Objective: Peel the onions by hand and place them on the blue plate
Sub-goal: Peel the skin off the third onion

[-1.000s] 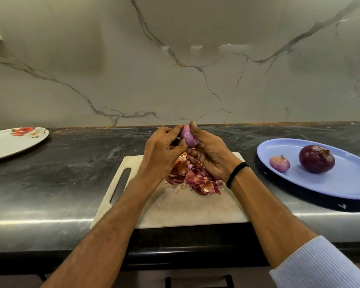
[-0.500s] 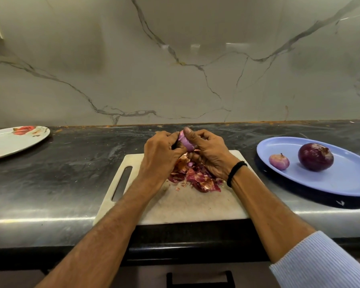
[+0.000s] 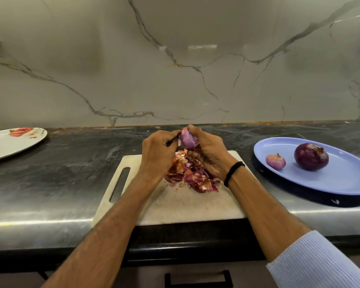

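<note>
The two hands are together above the far edge of the cutting board (image 3: 185, 206). The right hand (image 3: 208, 154) cups the onion (image 3: 188, 139), thumb over its top. The left hand (image 3: 158, 150) pinches at the onion's left flank, apparently at a shred of skin. The onion stands roughly upright, its long axis leaning a little toward the left hand. Loose peels (image 3: 193, 175) are heaped just beneath both hands. The blue plate (image 3: 341, 188) lies well off to the right of the hands and holds a small onion (image 3: 275, 162) and a large onion (image 3: 311, 156). The right hand is nearer to it and, I'd say, best placed to carry the onion across.
</note>
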Motion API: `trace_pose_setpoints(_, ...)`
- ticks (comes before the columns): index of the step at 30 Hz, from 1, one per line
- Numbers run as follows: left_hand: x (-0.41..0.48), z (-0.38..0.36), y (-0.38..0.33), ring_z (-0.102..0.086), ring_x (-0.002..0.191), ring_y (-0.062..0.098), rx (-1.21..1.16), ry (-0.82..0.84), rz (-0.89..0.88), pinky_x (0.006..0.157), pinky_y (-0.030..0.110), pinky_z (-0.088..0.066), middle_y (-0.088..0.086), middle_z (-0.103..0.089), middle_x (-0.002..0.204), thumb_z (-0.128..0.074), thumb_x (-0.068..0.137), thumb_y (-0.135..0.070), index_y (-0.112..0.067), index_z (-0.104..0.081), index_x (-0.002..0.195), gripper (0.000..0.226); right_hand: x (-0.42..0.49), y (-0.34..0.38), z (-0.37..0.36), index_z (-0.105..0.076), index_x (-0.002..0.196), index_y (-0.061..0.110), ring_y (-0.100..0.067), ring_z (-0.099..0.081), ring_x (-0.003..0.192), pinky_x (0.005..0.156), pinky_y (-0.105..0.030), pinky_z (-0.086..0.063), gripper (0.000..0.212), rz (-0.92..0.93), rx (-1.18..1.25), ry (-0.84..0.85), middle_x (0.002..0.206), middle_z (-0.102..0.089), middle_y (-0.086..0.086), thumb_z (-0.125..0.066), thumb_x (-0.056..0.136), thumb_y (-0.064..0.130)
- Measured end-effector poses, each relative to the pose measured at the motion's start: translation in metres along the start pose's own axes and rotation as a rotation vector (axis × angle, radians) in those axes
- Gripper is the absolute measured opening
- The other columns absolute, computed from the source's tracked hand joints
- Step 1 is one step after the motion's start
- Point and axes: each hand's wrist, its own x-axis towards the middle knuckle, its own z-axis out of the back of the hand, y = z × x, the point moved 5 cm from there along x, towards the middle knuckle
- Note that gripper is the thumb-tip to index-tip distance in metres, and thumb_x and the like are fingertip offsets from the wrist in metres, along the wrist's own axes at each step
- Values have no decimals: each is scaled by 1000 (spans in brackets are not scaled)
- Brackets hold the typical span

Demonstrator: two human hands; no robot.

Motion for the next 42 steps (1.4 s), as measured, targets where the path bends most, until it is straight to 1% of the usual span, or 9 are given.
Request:
trace_pose_setpoints(4,-3,0,11,-68,88,19,206,104,114,86,36,-57,9,-76,105,-67,96,-13,-16,-73,121,25,-1,4,5,-55,109,-1,-18,-48,51,40,-19,-47,40,-28,126,-6,91,-65,-23,-67,91,33)
trace_pose_setpoints(8,-4,3,16,-68,77,21,327,153,195,79,34,-57,9,-77,101,-58,96,-4,-24,-69,127,39,-3,9,4,-55,103,3,-19,-54,51,46,-22,-48,31,-41,202,14,78,-69,-18,-57,95,32)
trace_pose_setpoints(13,-4,-3,10,-63,98,24,238,125,78,90,29,-48,12,-76,107,-59,90,-4,-14,-65,133,44,-1,4,3,-56,118,-2,-29,-65,79,59,-29,-59,42,-56,283,12,108,-62,-26,-65,93,30)
trace_pose_setpoints(16,-2,-9,8,-57,110,27,163,110,-13,97,30,-41,12,-72,115,-60,100,-20,-7,-64,133,36,-1,4,0,-57,117,-5,-31,-71,84,68,-37,-62,41,-62,338,68,113,-64,-28,-65,93,27)
trace_pose_setpoints(20,0,-21,12,-55,110,24,212,196,-64,92,20,-28,6,-69,116,-47,100,-50,-14,-62,136,53,3,-1,-2,-62,119,-5,-21,-70,74,82,-40,-58,46,-60,245,92,110,-69,-24,-66,92,33)
trace_pose_setpoints(26,-1,-14,12,-53,113,26,129,162,7,97,24,-33,11,-64,122,-55,97,-4,-9,-58,139,42,-3,3,-4,-67,102,0,-25,-68,95,85,-33,-57,17,9,144,147,108,-70,-19,-63,94,15)
trace_pose_setpoints(31,-1,-11,5,-44,130,26,33,217,54,112,38,-39,12,-52,141,-62,99,-14,-8,-44,150,55,-4,2,-7,-50,127,2,-28,-71,91,80,-38,-61,37,1,197,216,110,-69,-23,-60,92,-2)
trace_pose_setpoints(37,1,-7,7,-43,136,24,-32,231,176,116,38,-37,10,-45,149,-50,105,-16,-12,-34,156,53,-5,5,-10,-57,125,11,-34,-69,101,82,-41,-60,43,207,-93,221,115,-64,-24,-63,88,-11)
trace_pose_setpoints(42,1,-5,10,-42,139,22,-29,248,198,118,34,-33,9,-44,153,-39,109,-15,-14,-37,155,47,-7,9,-11,-57,127,27,-20,-64,102,82,-29,-59,48,453,-598,152,113,-62,-5,-74,86,8)
